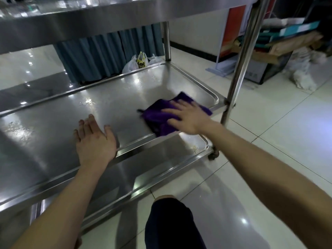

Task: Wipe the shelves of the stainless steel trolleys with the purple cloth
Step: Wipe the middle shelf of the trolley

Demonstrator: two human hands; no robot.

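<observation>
While the trolley [125, 18] fills most of the view, its middle shelf [71, 108] takes up the centre: a wide steel tray with a raised rim, shiny and streaked with glints. Under the middle shelf sits the lower shelf [161, 159] (same rimmed steel). At the middle shelf's near right corner lies the cloth [158, 114], deep purple, fluffy and crumpled, one fold reaching the front rim. Flat on top of the cloth, the right hand [188, 117] presses with straight, spread fingers. By the middle shelf's front rim, well apart from the cloth, the left hand [95, 139] rests palm down, fingers straight, holding nothing. Beyond the middle shelf's far rim sit plastic bags [138, 63].
</observation>
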